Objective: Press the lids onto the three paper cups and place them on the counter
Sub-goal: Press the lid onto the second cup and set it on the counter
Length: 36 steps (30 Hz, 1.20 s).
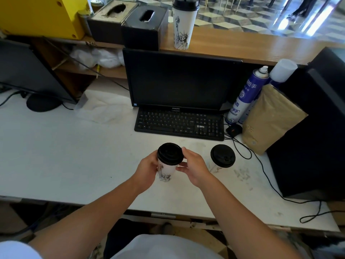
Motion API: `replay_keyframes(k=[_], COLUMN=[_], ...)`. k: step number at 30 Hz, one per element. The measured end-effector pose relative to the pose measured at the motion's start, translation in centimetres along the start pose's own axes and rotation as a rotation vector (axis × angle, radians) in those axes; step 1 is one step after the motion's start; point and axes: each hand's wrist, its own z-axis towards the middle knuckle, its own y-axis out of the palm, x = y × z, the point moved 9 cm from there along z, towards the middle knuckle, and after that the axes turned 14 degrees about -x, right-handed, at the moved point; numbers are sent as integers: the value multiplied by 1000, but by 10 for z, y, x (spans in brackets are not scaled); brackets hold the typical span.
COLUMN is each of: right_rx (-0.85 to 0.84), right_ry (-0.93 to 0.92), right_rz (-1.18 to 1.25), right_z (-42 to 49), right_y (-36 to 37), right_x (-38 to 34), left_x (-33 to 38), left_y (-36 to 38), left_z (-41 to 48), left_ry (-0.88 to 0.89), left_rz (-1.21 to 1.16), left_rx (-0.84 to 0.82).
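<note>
We find the left hand [147,168] curled round the left wall of the cup [166,171], grasping it. The right hand [195,170] pinches the same cup from the right, with the forefinger on the rim of the lid [169,154] and the thumb on the wall below. The cup is upright, long axis vertical, lid up, over the desk [74,146]; we cannot tell whether its base touches. A lidded second cup [222,156] stands near on the right. A lidded third cup [183,28] stands on the counter [252,43]. The keyboard [179,125] lies beyond, apart.
</note>
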Motion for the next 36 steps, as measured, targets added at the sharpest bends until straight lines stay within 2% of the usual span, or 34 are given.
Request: replay_keyframes(k=[2,12,20,27,36], right_rx=[14,79,156,205,211], right_ry=[-5,-57,-63,-107,-234], right_rz=[5,18,-73,-249,-632], right_z=[0,1,10,22,22], right_y=[2,5,-1,-7,-2], right_x=[4,22,28,23,11], left_x=[-2,-25,-32,-20,-4], left_y=[-5,-15,-26,-35,-40], left_z=[-2,2,10,21,20], left_ry=[3,-82,-150,-49,81], left_rz=[-102,-27,7,272,605], left_rx=[70,119,167,187,199])
